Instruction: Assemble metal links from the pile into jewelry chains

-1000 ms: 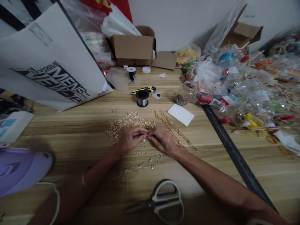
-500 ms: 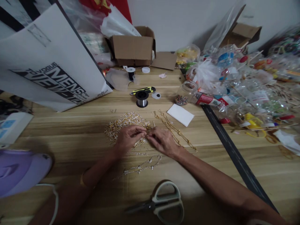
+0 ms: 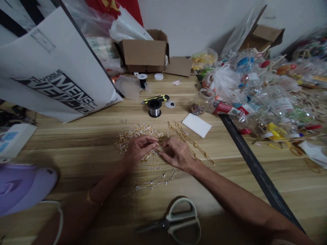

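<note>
Over the heap of small gold and silver beads and findings (image 3: 138, 131), my left hand (image 3: 139, 149) is closed in a pinch; what sits between thumb and fingertips is too small to make out. My right hand (image 3: 178, 153) is just to its right, thumb and curled forefinger apart, with nothing visible between them. Beside the right hand lie gold chains (image 3: 194, 144). Nearer to me a silver chain (image 3: 155, 182) lies in a loop, with a shorter silver chain (image 3: 150, 167) above it.
Large scissors (image 3: 176, 221) lie at the front. Behind the beads are a wire spool (image 3: 154, 108), a yellow-black utility knife (image 3: 157, 98) and a white card (image 3: 196, 125). A bead jar (image 3: 203, 102) is near piled plastic bottles (image 3: 270, 102). A purple iron (image 3: 25, 187) is at left.
My right thumb and forefinger have parted, and the right fingertips have drawn slightly away from the left hand. The left hand stays pinched in nearly the same spot.
</note>
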The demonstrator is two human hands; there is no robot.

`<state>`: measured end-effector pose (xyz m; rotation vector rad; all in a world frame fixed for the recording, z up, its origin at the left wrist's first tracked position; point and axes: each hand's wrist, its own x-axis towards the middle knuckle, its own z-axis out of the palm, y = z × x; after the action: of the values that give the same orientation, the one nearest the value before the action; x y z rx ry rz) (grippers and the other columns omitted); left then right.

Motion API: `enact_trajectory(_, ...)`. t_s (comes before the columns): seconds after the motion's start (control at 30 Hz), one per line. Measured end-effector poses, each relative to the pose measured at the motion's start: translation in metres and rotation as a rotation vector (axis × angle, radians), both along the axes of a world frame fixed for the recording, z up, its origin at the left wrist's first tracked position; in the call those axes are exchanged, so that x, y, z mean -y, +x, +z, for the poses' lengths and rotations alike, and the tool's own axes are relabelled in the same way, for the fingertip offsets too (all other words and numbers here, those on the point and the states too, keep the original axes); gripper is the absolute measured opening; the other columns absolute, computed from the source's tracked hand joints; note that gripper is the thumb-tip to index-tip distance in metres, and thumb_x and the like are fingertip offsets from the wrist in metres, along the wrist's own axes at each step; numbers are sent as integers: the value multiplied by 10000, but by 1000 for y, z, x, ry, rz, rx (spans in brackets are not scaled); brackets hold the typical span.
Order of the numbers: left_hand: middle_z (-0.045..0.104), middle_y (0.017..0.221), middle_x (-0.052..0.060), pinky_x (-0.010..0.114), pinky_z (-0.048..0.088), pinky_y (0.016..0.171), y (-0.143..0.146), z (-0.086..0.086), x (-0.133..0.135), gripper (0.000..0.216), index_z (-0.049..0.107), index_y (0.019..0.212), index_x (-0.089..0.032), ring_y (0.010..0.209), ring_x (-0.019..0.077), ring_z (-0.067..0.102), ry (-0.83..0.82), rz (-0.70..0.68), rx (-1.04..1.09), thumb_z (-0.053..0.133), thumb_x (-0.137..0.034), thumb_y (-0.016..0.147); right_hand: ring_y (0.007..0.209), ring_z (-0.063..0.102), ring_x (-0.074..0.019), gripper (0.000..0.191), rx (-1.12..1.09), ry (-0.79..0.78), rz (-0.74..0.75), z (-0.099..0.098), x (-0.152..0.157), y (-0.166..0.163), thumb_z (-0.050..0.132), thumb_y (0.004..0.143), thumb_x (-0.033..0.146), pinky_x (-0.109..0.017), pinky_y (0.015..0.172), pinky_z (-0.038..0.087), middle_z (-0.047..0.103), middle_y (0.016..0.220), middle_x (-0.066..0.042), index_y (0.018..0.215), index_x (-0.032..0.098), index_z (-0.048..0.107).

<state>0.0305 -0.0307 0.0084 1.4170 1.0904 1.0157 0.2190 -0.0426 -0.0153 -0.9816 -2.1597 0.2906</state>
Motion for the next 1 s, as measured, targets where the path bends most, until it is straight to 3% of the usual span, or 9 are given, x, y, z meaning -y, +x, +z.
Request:
enact_trajectory(0.3, 724, 744, 52, 235, 549, 653, 3, 0, 3, 161, 670, 821, -126, 691, 149, 684, -6, -14, -32, 692, -222, 695, 885, 573, -194, 260, -59, 72, 40, 4, 0, 1, 639, 815, 337, -312, 737, 488, 627, 934, -82, 978, 162, 538)
enact_trajectory(0.57, 720, 763, 48, 242, 544, 683, 4, -5, 4, 130, 674, 825, -137, 718, 150, 677, 59, -60, -88, 655, -210, 718, 874, 611, -147, 108, -67, -15, 150, 0, 1, 1, 504, 911, 223, -268, 730, 496, 647, 962, -67, 1004, 184, 542)
enact_trajectory(1.0, 723, 818, 55, 271, 547, 758, 3, -14, 3, 151, 688, 849, -146, 770, 160, 681, 109, -61, -145, 630, -195, 719, 835, 620, -136, 131, -34, -1, 145, 1, 2, 1, 502, 909, 218, -243, 691, 492, 645, 947, -63, 1021, 183, 561)
